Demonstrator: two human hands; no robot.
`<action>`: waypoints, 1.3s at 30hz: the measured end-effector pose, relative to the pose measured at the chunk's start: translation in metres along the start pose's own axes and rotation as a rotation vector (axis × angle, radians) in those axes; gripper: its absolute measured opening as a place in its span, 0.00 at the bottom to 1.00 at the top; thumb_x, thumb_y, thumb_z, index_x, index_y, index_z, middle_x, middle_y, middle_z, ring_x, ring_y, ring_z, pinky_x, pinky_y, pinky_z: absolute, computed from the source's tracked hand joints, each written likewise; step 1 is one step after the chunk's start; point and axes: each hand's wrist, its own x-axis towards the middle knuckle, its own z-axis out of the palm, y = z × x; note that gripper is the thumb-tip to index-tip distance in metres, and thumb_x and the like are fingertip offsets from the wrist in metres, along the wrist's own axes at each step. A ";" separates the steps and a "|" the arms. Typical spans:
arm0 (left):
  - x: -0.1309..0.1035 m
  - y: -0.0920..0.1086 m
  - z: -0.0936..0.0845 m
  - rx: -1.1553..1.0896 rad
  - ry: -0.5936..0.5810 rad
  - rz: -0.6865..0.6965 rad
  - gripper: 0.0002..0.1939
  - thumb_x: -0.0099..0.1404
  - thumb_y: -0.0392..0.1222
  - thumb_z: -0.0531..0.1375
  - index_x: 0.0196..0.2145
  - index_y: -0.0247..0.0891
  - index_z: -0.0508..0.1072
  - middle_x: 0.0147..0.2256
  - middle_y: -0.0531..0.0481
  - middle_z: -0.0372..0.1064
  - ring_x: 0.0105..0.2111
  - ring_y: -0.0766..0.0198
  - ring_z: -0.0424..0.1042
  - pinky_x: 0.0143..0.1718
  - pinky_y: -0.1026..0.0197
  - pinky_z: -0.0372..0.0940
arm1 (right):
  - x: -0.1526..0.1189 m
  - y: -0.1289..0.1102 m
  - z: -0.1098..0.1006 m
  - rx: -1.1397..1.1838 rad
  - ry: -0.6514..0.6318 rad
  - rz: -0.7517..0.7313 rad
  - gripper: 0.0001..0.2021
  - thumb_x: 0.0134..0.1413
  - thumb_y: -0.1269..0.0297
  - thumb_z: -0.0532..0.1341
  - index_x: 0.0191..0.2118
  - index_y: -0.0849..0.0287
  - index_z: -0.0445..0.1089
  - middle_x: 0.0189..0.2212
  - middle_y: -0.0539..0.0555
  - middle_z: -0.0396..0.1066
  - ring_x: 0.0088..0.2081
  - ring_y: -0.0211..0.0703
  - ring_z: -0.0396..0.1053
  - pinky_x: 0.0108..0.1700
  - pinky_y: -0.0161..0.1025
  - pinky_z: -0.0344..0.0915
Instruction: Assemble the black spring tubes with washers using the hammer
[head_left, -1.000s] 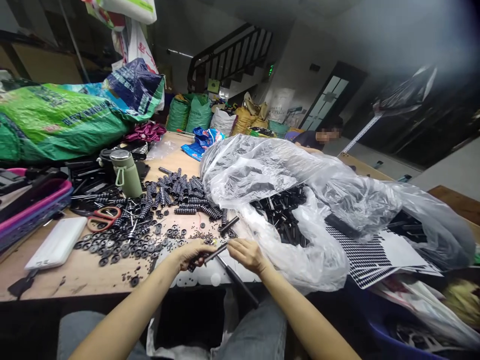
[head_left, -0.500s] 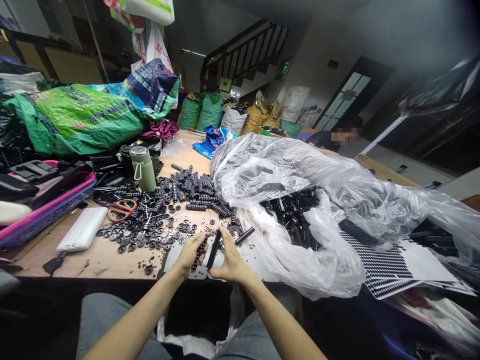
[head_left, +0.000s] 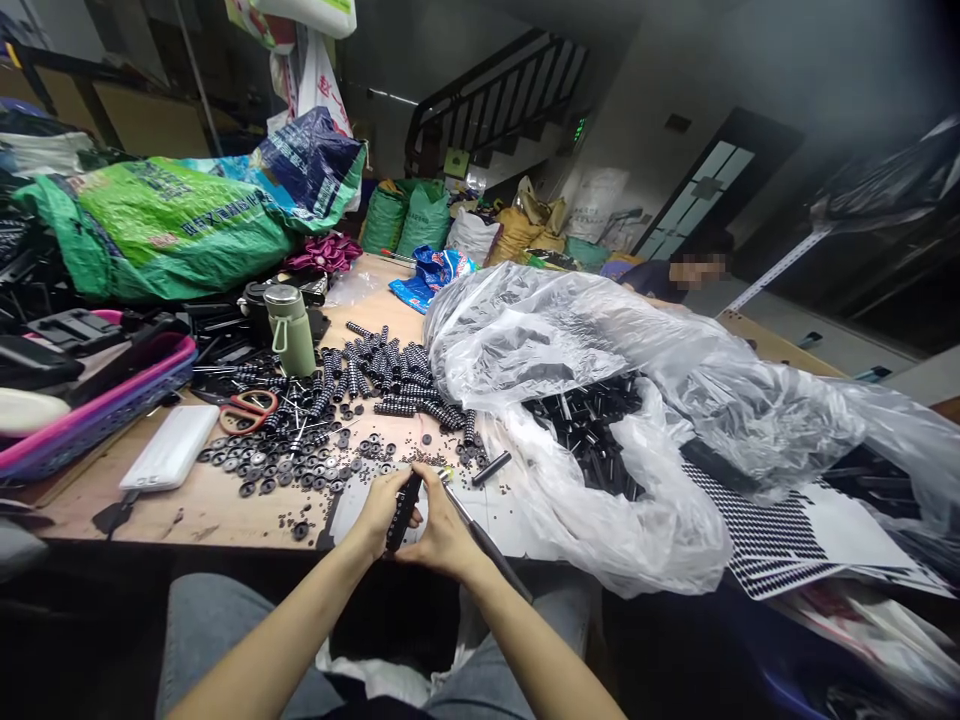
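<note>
both hands meet at the near edge of the wooden table (head_left: 187, 515). the left hand (head_left: 381, 510) is clenched around a black ribbed handle piece (head_left: 401, 512), held nearly upright, and the right hand (head_left: 442, 535) closes on the same piece from the other side, fingers wrapped over its lower end. a thin dark metal rod (head_left: 487, 545) slants from beside the right hand down past the table edge; whether the hand touches it i cannot tell.

just beyond the hands lie scattered black washers (head_left: 292, 465) and a heap of ribbed handles (head_left: 390, 375). a short black tube (head_left: 491, 467) lies alone to the right, near a big clear plastic bag (head_left: 600, 330) spilling black tubes. further left stand a green flask (head_left: 291, 330), red-handled scissors (head_left: 247, 410) and a white power bank (head_left: 171, 448). the green woven sack (head_left: 165, 225) carries pale printed lettering, too blurred to read. a dotted black-and-white sheet (head_left: 757, 520) lies at right.
</note>
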 end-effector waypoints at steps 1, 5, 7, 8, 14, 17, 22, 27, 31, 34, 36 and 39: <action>0.002 -0.001 -0.001 0.029 -0.009 -0.007 0.16 0.53 0.49 0.54 0.32 0.33 0.68 0.16 0.55 0.60 0.13 0.68 0.61 0.14 0.66 0.57 | 0.000 0.002 0.003 0.000 0.017 0.013 0.52 0.24 0.67 0.68 0.57 0.59 0.37 0.54 0.59 0.46 0.57 0.47 0.46 0.58 0.43 0.47; 0.009 -0.017 -0.011 0.368 -0.023 0.199 0.18 0.55 0.47 0.52 0.40 0.34 0.68 0.29 0.47 0.66 0.28 0.63 0.67 0.30 0.60 0.65 | 0.003 0.015 0.021 -0.046 0.081 0.079 0.49 0.25 0.68 0.66 0.56 0.60 0.39 0.53 0.61 0.48 0.56 0.49 0.48 0.57 0.45 0.49; 0.012 -0.033 -0.018 0.699 0.012 0.441 0.20 0.55 0.42 0.53 0.46 0.36 0.65 0.37 0.44 0.64 0.38 0.60 0.65 0.41 0.56 0.62 | 0.002 0.024 0.029 -0.113 0.119 0.097 0.44 0.30 0.68 0.63 0.56 0.62 0.40 0.53 0.62 0.49 0.56 0.49 0.48 0.56 0.46 0.49; 0.013 -0.041 -0.023 0.872 0.030 0.543 0.21 0.55 0.38 0.53 0.48 0.36 0.63 0.39 0.43 0.63 0.41 0.59 0.63 0.43 0.55 0.60 | 0.000 0.029 0.031 -0.156 0.121 0.098 0.42 0.33 0.69 0.62 0.56 0.62 0.40 0.53 0.63 0.49 0.56 0.49 0.48 0.56 0.46 0.50; 0.020 -0.064 -0.049 1.549 -0.058 0.813 0.24 0.56 0.24 0.44 0.50 0.34 0.61 0.38 0.41 0.64 0.38 0.60 0.63 0.38 0.57 0.61 | -0.040 0.055 0.000 -0.652 0.196 0.450 0.18 0.44 0.60 0.59 0.42 0.62 0.61 0.44 0.65 0.61 0.48 0.59 0.57 0.45 0.53 0.57; 0.019 -0.058 -0.053 1.700 -0.072 0.899 0.24 0.56 0.23 0.44 0.49 0.35 0.62 0.38 0.42 0.65 0.38 0.59 0.63 0.38 0.55 0.59 | -0.054 0.049 -0.024 -0.733 0.167 0.608 0.10 0.55 0.60 0.49 0.30 0.59 0.61 0.29 0.58 0.66 0.34 0.51 0.66 0.33 0.43 0.60; 0.014 -0.050 -0.050 1.781 -0.035 0.920 0.25 0.56 0.23 0.44 0.50 0.37 0.61 0.38 0.43 0.66 0.39 0.58 0.63 0.41 0.51 0.56 | -0.051 0.020 -0.024 -0.399 0.194 0.513 0.16 0.60 0.57 0.38 0.32 0.56 0.57 0.20 0.49 0.64 0.22 0.40 0.65 0.25 0.33 0.55; 0.012 -0.064 -0.039 1.785 0.042 0.899 0.21 0.60 0.31 0.45 0.51 0.34 0.60 0.43 0.40 0.66 0.44 0.55 0.62 0.47 0.47 0.53 | -0.050 0.013 -0.014 -0.457 0.069 0.560 0.18 0.59 0.55 0.38 0.28 0.56 0.58 0.17 0.50 0.63 0.20 0.43 0.64 0.23 0.34 0.52; 0.015 -0.086 -0.028 1.780 -0.034 0.953 0.28 0.60 0.47 0.45 0.55 0.28 0.52 0.55 0.37 0.51 0.57 0.51 0.46 0.54 0.45 0.43 | -0.040 -0.007 -0.006 -0.324 0.126 0.419 0.19 0.60 0.58 0.35 0.32 0.56 0.59 0.22 0.52 0.67 0.23 0.41 0.66 0.25 0.34 0.56; 0.020 -0.096 -0.026 1.767 -0.071 0.956 0.28 0.60 0.42 0.44 0.56 0.27 0.50 0.56 0.37 0.49 0.57 0.53 0.44 0.55 0.47 0.43 | -0.031 -0.021 0.010 -0.391 -0.039 0.330 0.19 0.59 0.57 0.37 0.40 0.58 0.62 0.25 0.56 0.70 0.25 0.45 0.67 0.26 0.36 0.57; 0.022 -0.094 -0.027 1.738 -0.085 0.943 0.26 0.58 0.37 0.44 0.55 0.28 0.52 0.55 0.38 0.52 0.56 0.54 0.48 0.54 0.49 0.46 | -0.027 -0.022 0.018 -0.485 -0.151 0.332 0.19 0.59 0.57 0.39 0.43 0.59 0.62 0.26 0.57 0.71 0.26 0.48 0.69 0.26 0.38 0.56; 0.021 -0.079 -0.028 1.673 -0.118 0.848 0.22 0.57 0.34 0.45 0.50 0.33 0.61 0.48 0.39 0.62 0.48 0.55 0.60 0.48 0.52 0.55 | -0.025 -0.014 0.015 -0.537 -0.135 0.408 0.19 0.60 0.57 0.37 0.38 0.57 0.63 0.25 0.56 0.71 0.27 0.48 0.69 0.26 0.36 0.55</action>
